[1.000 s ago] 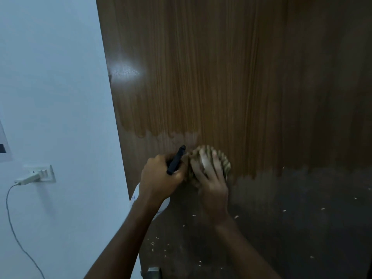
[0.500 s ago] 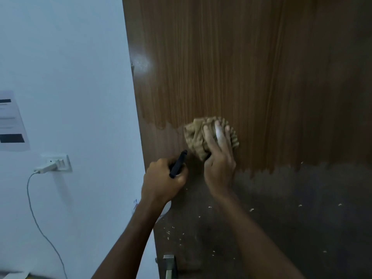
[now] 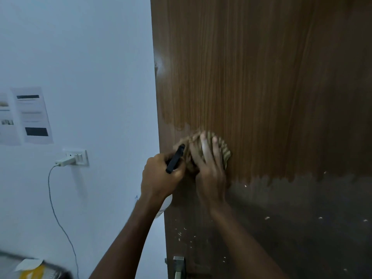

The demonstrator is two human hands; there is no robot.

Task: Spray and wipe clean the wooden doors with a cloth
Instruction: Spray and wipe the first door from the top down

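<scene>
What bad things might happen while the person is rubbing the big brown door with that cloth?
The left hand grips the spray bottle right beside the cloth, so the right hand might bump it and knock it loose. The pale flecks lower on the door might get smeared around rather than lifted. Spray could also drift toward the plugged-in wall socket nearby.

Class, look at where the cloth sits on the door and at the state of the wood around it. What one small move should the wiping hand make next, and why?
Probably slide the cloth down. The right hand presses it flat against the wooden door just above a darker, duller band dotted with pale specks, while the wood above looks brighter. The left hand grips the spray bottle beside it.
</scene>
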